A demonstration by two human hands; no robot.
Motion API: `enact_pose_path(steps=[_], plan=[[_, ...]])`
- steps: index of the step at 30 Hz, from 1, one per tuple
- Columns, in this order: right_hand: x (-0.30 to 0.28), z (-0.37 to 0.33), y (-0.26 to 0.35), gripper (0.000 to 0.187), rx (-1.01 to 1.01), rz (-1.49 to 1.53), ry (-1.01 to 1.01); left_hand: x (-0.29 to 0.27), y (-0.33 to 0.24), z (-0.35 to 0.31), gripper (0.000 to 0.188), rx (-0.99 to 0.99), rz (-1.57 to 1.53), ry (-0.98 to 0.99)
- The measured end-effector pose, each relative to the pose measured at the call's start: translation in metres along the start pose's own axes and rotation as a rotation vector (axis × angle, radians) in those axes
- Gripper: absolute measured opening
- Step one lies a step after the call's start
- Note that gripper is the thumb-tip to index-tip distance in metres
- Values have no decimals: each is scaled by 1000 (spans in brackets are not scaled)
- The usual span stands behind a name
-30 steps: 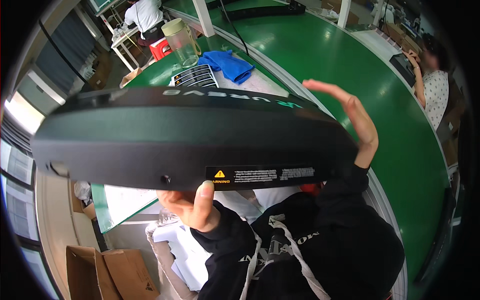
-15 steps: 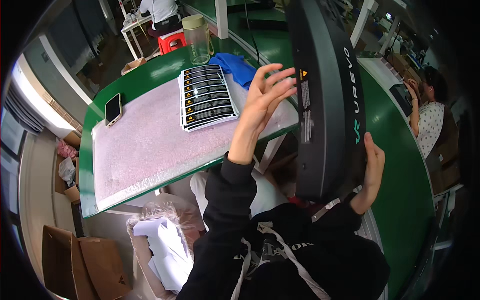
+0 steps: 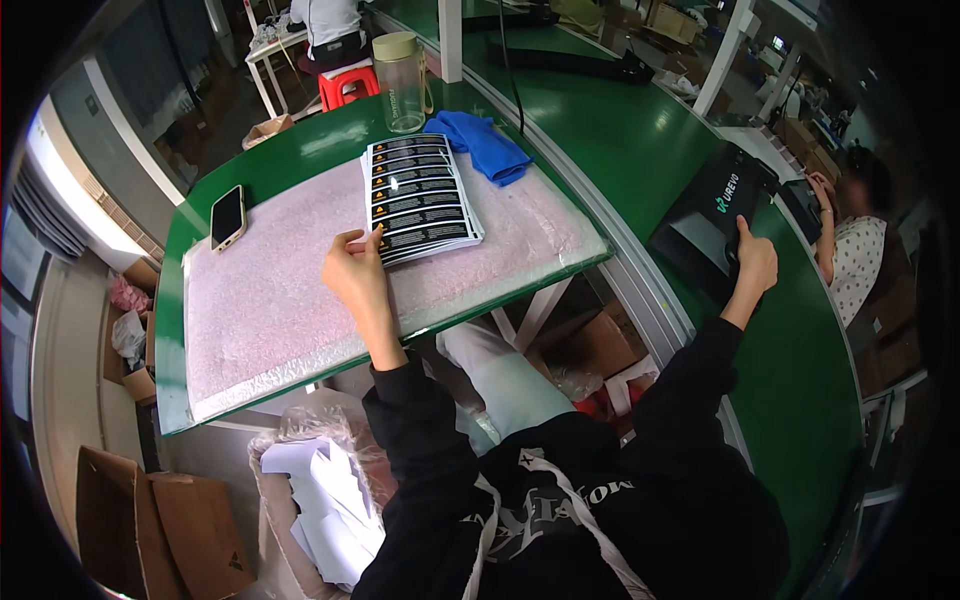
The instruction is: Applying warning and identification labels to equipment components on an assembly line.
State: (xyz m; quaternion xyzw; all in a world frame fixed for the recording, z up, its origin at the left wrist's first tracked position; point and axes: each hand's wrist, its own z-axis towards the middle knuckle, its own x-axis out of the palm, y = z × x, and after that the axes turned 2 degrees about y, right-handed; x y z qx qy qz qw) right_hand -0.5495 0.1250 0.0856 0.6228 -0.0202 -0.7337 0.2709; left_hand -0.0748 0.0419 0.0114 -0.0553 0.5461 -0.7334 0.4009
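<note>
A stack of label sheets (image 3: 420,195), black strips with orange warning triangles, lies on the pink padded mat (image 3: 270,290). At its near left corner, my left hand (image 3: 357,277) has its fingers bent together on the sheet's edge. Away to the right, a black plastic housing (image 3: 700,225) with light lettering rests on the green belt (image 3: 800,390). My right hand (image 3: 755,262) grips its near right edge, thumb on top; the other fingers are partly hidden.
A phone (image 3: 228,217) lies at the mat's left edge. Behind the labels are a blue cloth (image 3: 480,145) and a clear bottle (image 3: 400,85). A lined bin of white paper (image 3: 325,510) stands below the table. A co-worker (image 3: 860,230) sits beyond the belt.
The black housing has gone from upright in front of me to lying on the belt at right, my right hand still on it. My left hand has moved from beside it to the label sheets.
</note>
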Motion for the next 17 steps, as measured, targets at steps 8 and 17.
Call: enact_pose_path(steps=[8,17], plan=[[16,8,7,70,142,-63,124,-3,0,5,22,-61,-57,37],[-50,-206,98,19,-1197,940,215,-21,-55,-29,22,-236,-1113,248]])
